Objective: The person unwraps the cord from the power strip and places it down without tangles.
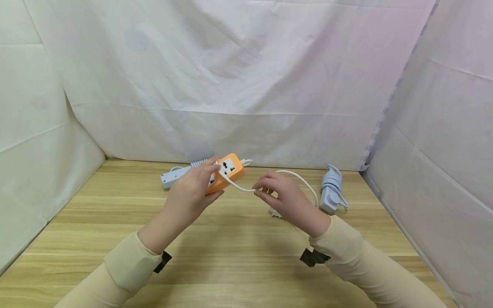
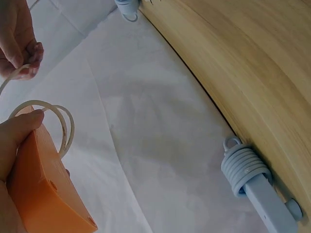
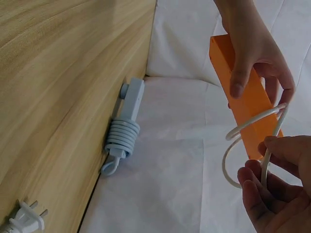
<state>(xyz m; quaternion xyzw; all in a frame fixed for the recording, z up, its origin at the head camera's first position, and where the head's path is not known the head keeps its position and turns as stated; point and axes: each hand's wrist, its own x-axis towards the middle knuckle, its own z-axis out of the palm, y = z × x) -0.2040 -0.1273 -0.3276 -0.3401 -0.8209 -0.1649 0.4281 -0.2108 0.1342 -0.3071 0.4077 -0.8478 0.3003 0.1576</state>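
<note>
An orange power strip (image 1: pixel 235 166) with white socket faces is held above the table, tilted, in my left hand (image 1: pixel 188 190). Its white cord (image 1: pixel 239 187) loops round the far end of the strip, and a left finger presses the cord against the socket face. My right hand (image 1: pixel 283 194) pinches the cord a short way to the right, between thumb and fingers. From there the cord arcs behind the right hand. The white two-pin plug (image 3: pixel 30 218) lies on the table beneath that hand, its metal pins showing in the right wrist view.
A pale blue power strip (image 1: pixel 171 176) with its cord coiled round it lies at the back left, partly behind the left hand. Another pale blue strip (image 1: pixel 329 201), likewise wrapped, lies at the right. White cloth (image 1: pixel 246 85) hangs round the wooden table (image 1: pixel 231 265).
</note>
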